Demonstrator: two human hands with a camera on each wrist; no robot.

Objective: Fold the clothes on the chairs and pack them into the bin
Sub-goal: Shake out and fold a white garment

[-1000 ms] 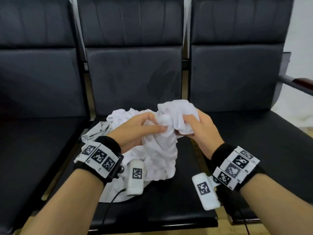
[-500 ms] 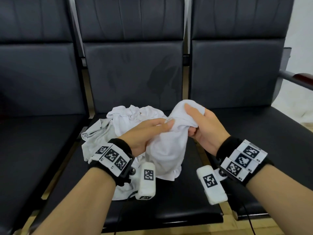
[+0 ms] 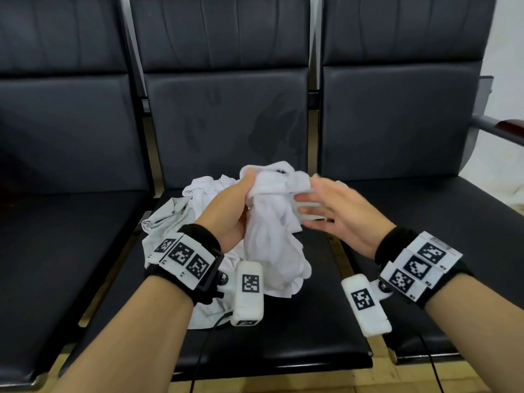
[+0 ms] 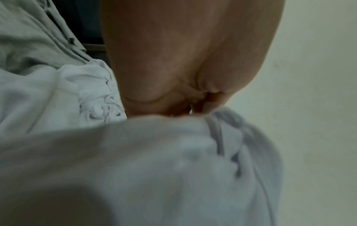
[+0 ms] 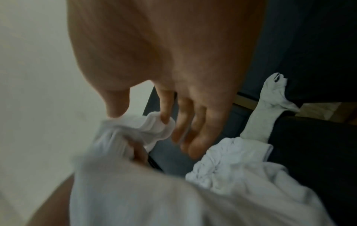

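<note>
A crumpled white garment (image 3: 272, 236) hangs over the middle chair seat (image 3: 297, 336). My left hand (image 3: 241, 199) grips its bunched top, fingers curled round the cloth; in the left wrist view the left hand (image 4: 193, 100) closes into the garment (image 4: 154, 160). My right hand (image 3: 317, 205) is beside the bunch on the right, blurred, with its fingers spread and fairly straight. In the right wrist view the right hand's fingertips (image 5: 166, 119) touch a fold of the garment (image 5: 146, 126). More white cloth (image 3: 204, 194) lies heaped behind on the seat.
A pale grey garment (image 3: 167, 219) lies at the seat's left edge and over the gap to the left chair (image 3: 56, 236). The right chair (image 3: 425, 222) has an armrest (image 3: 507, 129) at the far right. Wood floor (image 3: 425, 378) shows below. No bin is in view.
My right hand has let go of the garment's top and spread open. My left hand has shifted from touching the cloth to gripping the bunch and has lifted it a little.
</note>
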